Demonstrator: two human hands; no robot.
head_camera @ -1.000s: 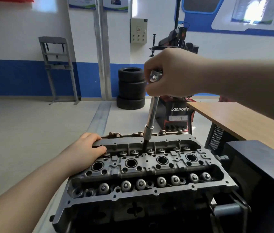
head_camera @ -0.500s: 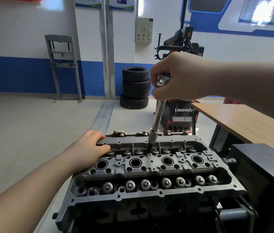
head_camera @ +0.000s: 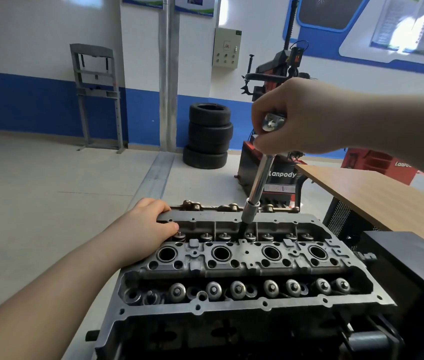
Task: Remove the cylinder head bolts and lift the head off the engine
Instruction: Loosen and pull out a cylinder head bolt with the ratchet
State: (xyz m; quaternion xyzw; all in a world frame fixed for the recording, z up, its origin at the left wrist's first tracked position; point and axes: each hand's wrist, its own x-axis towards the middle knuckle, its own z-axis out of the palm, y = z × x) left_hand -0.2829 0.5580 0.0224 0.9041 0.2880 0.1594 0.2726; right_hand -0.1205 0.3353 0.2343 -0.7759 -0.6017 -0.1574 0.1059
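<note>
A grey metal cylinder head [head_camera: 242, 263] sits on the engine in front of me, with four round plug wells along its middle and rows of valve springs on both sides. A chrome socket wrench with a long extension [head_camera: 257, 183] stands nearly upright, its dark bit down in the far row near the head's middle. My right hand [head_camera: 302, 118] grips the wrench's top end. My left hand [head_camera: 146, 227] holds the head's far left corner, fingers curled over the rim and thumb inside. The bolt under the bit is hidden.
A wooden table [head_camera: 377, 196] stands to the right, with a black box [head_camera: 413, 258] beside the engine. Behind are a red and black tyre machine [head_camera: 276, 162], a stack of tyres [head_camera: 209, 136] and a grey metal frame [head_camera: 96, 97] by the wall.
My view has shifted slightly, so the engine sits a little lower and further right in it. Both hands keep their grips and the wrench stays in the same bolt hole.
</note>
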